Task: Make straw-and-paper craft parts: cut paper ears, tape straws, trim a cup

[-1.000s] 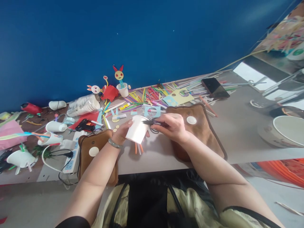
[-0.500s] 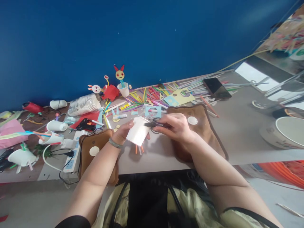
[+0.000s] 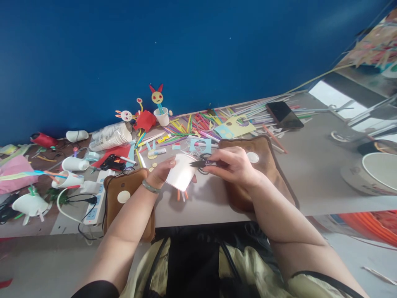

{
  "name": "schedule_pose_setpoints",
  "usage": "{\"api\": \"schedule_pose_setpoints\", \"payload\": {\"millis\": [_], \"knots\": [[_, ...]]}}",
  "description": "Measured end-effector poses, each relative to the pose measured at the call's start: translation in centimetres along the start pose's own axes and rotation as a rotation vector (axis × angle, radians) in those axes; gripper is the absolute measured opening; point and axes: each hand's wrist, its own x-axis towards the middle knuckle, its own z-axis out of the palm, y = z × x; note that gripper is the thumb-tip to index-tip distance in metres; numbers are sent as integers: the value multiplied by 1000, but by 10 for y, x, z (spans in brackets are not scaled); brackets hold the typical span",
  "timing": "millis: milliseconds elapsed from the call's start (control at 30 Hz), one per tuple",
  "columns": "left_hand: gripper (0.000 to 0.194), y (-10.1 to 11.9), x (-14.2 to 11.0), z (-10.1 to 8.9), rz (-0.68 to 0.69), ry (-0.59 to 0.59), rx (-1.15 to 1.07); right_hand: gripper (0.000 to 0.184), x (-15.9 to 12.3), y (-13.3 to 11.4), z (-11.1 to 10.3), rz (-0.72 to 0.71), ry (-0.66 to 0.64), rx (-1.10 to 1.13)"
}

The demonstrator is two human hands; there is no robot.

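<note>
In the middle of the head view, my left hand [image 3: 163, 170] is closed around a white paper cup [image 3: 180, 173], held tilted above the table. Several orange and pale straws [image 3: 182, 195] stick out below the cup. My right hand [image 3: 233, 164] grips a pair of dark scissors [image 3: 201, 164] whose points rest at or just in front of the cup's side; whether they pierce it I cannot tell. Behind the cup lies a light-blue paper piece [image 3: 201, 145] with a hole cut in it.
Brown hot-water bags [image 3: 260, 174] flank my arms. Loose coloured straws [image 3: 201, 124] and a phone [image 3: 284, 115] lie along the wall. To the left are stacked paper cups [image 3: 113, 136], a power strip [image 3: 95, 203] with cables, and a bunny-headed cup figure [image 3: 161, 117] further back.
Both hands keep nearly the same pose on the cup and scissors. The scissor blades appear slightly turned against the cup, and the whole view has shifted a touch.
</note>
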Motion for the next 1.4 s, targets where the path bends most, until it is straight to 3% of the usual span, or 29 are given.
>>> {"api": "schedule_pose_setpoints", "payload": {"millis": [300,533,1033,1400], "knots": [[70,-1,-2,-2,-4,25,37,31,0,-1,4,-13,37,-39],[71,1,-1,0,21,89,44,34,-1,-4,8,73,49,-35],[68,1,-1,-1,-5,25,7,35,-1,0,3,64,-12,21],[68,4,-1,5,32,93,15,34,-1,-4,6,68,25,-35]]}}
